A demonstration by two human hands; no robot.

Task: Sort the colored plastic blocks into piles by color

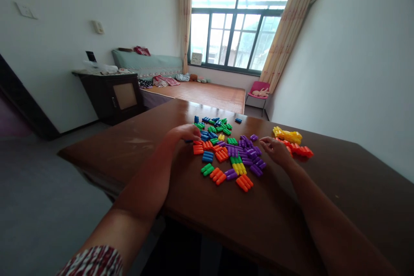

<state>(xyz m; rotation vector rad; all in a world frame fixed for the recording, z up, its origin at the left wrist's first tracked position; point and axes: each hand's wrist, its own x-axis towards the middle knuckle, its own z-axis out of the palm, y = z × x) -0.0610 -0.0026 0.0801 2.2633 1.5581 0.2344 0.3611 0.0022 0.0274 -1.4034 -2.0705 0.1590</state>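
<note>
Several bright plastic building blocks, each shaped like short tubes joined side by side, lie in a mixed heap on the brown table (194, 189). My left hand (188, 131) reaches the heap's left edge, fingers curled down among blue blocks (211, 135) and orange blocks (198, 150); whatever they pinch is hidden. On the other side, my right hand (274, 148) is just right of the purple blocks (249, 153), its fingers drawn together. I cannot make out anything between them. Green blocks (207, 169) and a yellow block (239, 168) lie nearer to me.
Behind my right hand are stacked yellow blocks (287, 134) and a row of orange-red blocks (300, 150). Beyond the table stand a bed (207, 95), a dark cabinet (113, 95) and a pink chair (258, 88).
</note>
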